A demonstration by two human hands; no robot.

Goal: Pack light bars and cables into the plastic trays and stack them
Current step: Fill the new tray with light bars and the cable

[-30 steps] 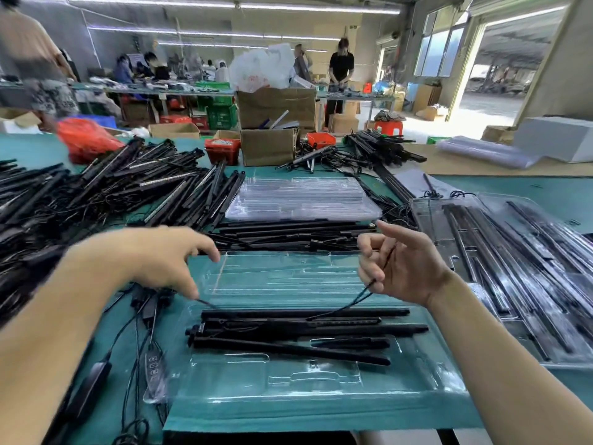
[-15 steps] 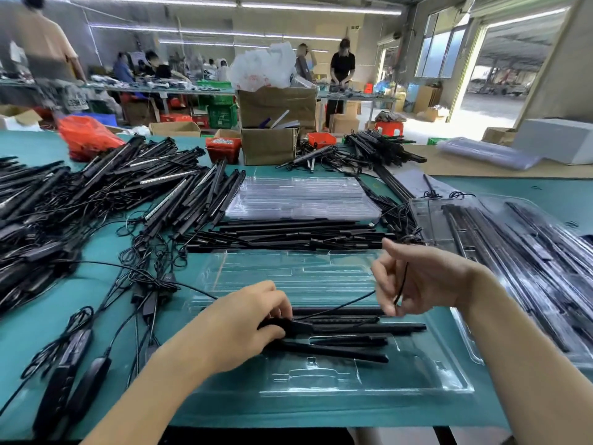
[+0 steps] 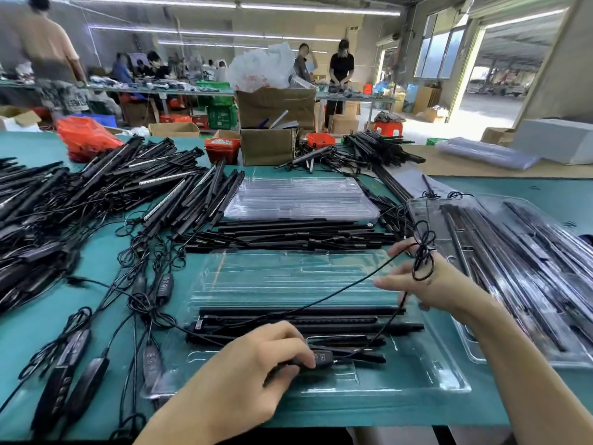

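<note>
A clear plastic tray lies on the green table in front of me with a few black light bars across its middle. My left hand grips a small black controller in the tray's front recess. A thin black cable runs from it up to my right hand, which hovers over the tray's right end with the cable's looped coil hanging on its fingers. Whether those fingers pinch the cable is unclear.
Packed trays are stacked at the right. Empty trays lie behind a row of loose bars. Heaps of bars and cables cover the left, controllers lie near the front left edge. Boxes stand at the back.
My left hand has slid from the bars' left end to the tray's front recess and holds the controller. My right hand rose slightly, and the cable coil now hangs on its fingers.
</note>
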